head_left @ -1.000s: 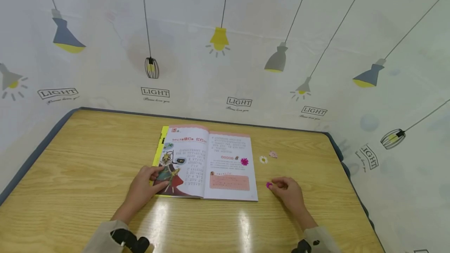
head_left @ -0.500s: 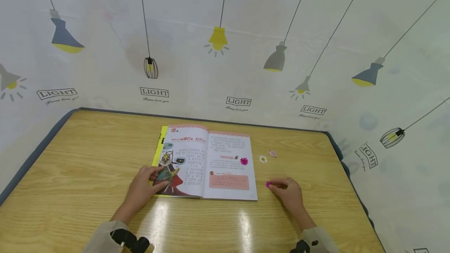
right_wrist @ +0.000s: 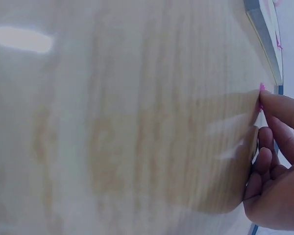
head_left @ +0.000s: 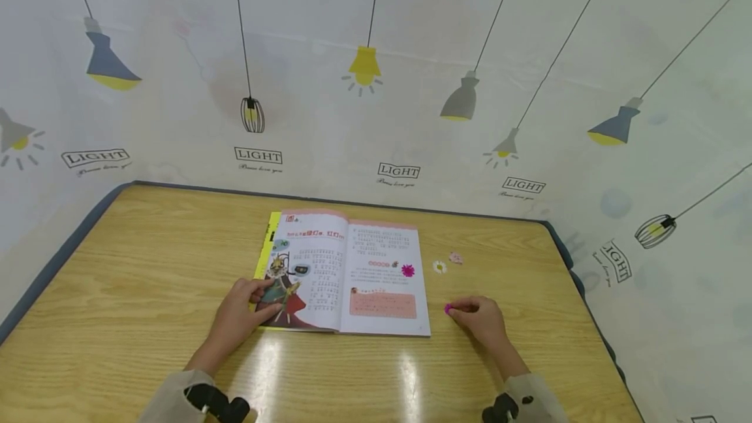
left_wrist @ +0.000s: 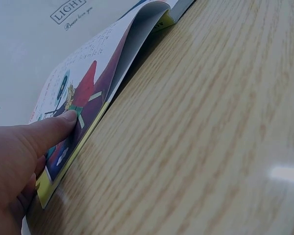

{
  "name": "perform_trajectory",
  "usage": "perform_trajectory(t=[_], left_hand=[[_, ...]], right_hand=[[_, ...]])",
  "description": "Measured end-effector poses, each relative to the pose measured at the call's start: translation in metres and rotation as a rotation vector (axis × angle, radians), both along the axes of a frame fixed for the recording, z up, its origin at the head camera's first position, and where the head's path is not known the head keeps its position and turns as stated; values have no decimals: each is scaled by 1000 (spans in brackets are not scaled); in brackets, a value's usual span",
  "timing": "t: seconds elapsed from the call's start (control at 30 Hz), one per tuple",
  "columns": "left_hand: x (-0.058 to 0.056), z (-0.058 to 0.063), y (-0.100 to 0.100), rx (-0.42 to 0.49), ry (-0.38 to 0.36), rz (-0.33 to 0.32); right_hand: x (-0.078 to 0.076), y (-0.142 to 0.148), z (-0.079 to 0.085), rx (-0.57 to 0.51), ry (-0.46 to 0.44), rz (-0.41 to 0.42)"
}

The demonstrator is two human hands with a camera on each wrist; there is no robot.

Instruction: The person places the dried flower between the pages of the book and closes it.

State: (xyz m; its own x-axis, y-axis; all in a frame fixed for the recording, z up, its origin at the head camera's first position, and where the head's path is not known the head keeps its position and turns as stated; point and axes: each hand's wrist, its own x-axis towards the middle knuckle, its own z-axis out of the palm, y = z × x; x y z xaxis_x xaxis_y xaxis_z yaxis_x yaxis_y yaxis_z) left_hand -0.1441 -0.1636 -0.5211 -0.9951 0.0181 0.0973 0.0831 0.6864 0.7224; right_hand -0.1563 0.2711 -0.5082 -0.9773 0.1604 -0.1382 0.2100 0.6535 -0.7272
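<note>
The left hand (head_left: 237, 309) reaches up from the lower left, its thumb and index finger spread and resting on the left page of the open book (head_left: 326, 273) on the counter (head_left: 164, 266). From the lower right, the right hand (head_left: 483, 322) angles inward, thumb and forefinger pinching a small magenta flower (head_left: 448, 309) just beside the book, its other fingers curled loosely beneath.
</note>
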Motion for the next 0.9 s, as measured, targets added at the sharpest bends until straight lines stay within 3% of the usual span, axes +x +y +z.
perform_trajectory(t=[0.5,0.9], left_hand=[[0,-3,0,11,15,6],[0,-4,0,13,8,7]], right_hand=[[-3,1,2,-15,-42,-7],[-2,0,7,-10,-42,33]])
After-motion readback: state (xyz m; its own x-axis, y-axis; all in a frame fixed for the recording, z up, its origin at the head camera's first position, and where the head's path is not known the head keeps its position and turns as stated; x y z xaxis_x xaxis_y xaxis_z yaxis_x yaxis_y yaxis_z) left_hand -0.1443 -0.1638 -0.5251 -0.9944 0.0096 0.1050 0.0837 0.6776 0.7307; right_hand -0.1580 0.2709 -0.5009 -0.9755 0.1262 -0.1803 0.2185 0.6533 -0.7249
